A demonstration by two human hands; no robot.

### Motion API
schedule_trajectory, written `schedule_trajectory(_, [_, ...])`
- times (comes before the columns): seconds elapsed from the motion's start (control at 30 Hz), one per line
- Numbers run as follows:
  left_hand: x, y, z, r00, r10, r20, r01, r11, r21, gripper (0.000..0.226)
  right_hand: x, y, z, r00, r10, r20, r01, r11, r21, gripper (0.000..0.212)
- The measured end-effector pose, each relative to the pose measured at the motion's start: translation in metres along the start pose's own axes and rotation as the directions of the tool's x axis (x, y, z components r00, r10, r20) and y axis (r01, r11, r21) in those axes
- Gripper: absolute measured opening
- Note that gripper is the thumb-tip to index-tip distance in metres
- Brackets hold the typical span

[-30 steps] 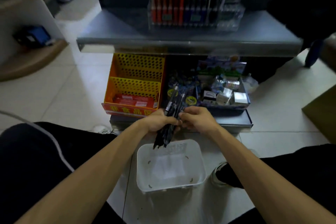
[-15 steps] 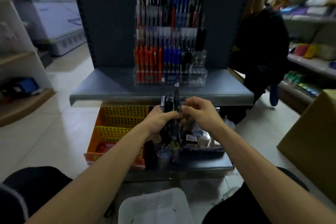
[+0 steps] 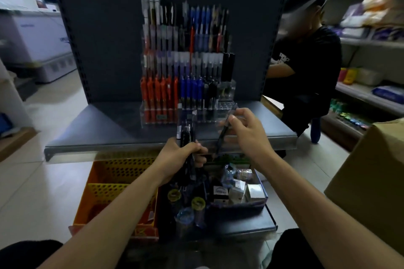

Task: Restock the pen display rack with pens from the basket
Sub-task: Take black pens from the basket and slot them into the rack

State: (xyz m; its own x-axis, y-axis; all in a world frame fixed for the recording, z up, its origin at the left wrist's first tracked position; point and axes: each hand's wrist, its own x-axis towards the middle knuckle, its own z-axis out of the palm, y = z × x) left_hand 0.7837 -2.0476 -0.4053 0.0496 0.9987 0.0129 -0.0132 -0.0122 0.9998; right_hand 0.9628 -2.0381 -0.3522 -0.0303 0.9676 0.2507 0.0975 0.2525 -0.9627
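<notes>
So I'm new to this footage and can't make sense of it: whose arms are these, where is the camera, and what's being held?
No machine here: a person works with bare hands, filmed by a wide-angle camera worn on their head, looking forward and down. The left hand grips a bundle of dark pens; the right hand pinches a single pen, tilted. Ahead, on a grey shelf, stands the pen display rack with red, blue and black pens. Below sits an orange bin. Another person sits to the right.
</notes>
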Motion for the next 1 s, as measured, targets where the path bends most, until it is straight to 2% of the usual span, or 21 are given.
schedule_trajectory(0.13, [0.008, -0.009, 0.003, 0.998, 0.024, 0.049, -0.027, 0.998, 0.064, 0.037, 0.022, 0.012, -0.002, 0.999, 0.046, -0.026, -0.045, 0.999, 0.01, 0.015])
schedule_trajectory(0.23, [0.021, -0.009, 0.009, 0.994, 0.097, 0.054, -0.097, 0.995, 0.008, 0.036, 0.039, 0.021, -0.001, 0.996, 0.091, -0.017, -0.089, 0.994, 0.064, 0.006])
schedule_trajectory(0.33, [0.036, -0.005, 0.013, 0.983, 0.154, 0.102, -0.147, 0.986, -0.074, 0.03, 0.054, 0.024, 0.001, 0.992, 0.123, -0.026, -0.12, 0.988, 0.097, 0.007])
schedule_trajectory(0.43, [0.049, 0.004, 0.016, 0.963, 0.194, 0.188, -0.147, 0.959, -0.241, 0.018, 0.066, 0.023, 0.002, 0.99, 0.139, -0.008, -0.132, 0.956, 0.26, 0.02])
schedule_trajectory(0.5, [0.058, 0.009, 0.016, 0.943, 0.213, 0.254, -0.109, 0.922, -0.37, 0.027, 0.075, 0.022, 0.0, 0.987, 0.158, -0.016, -0.142, 0.924, 0.355, 0.024])
schedule_trajectory(0.63, [0.067, 0.009, 0.012, 0.939, 0.233, 0.254, -0.116, 0.908, -0.404, 0.032, 0.094, 0.023, -0.006, 0.974, 0.226, 0.022, -0.198, 0.799, 0.567, 0.036])
schedule_trajectory(0.7, [0.067, 0.005, 0.011, 0.946, 0.23, 0.23, -0.118, 0.901, -0.418, 0.031, 0.101, 0.025, -0.007, 0.974, 0.227, 0.025, -0.196, 0.772, 0.605, 0.04])
schedule_trajectory(0.87, [0.067, 0.002, 0.011, 0.967, 0.206, 0.152, -0.131, 0.908, -0.398, 0.021, 0.11, 0.035, -0.005, 0.992, 0.119, -0.044, -0.092, 0.912, 0.399, 0.024])
schedule_trajectory(0.97, [0.063, 0.007, 0.012, 0.973, 0.195, 0.123, -0.134, 0.913, -0.385, 0.021, 0.113, 0.033, -0.004, 0.991, 0.028, -0.127, -0.008, 0.989, 0.149, 0.012])
schedule_trajectory(1.0, [0.062, 0.009, 0.012, 0.972, 0.196, 0.128, -0.134, 0.913, -0.384, 0.021, 0.116, 0.033, -0.004, 0.988, -0.005, -0.155, 0.014, 0.998, 0.054, 0.014])
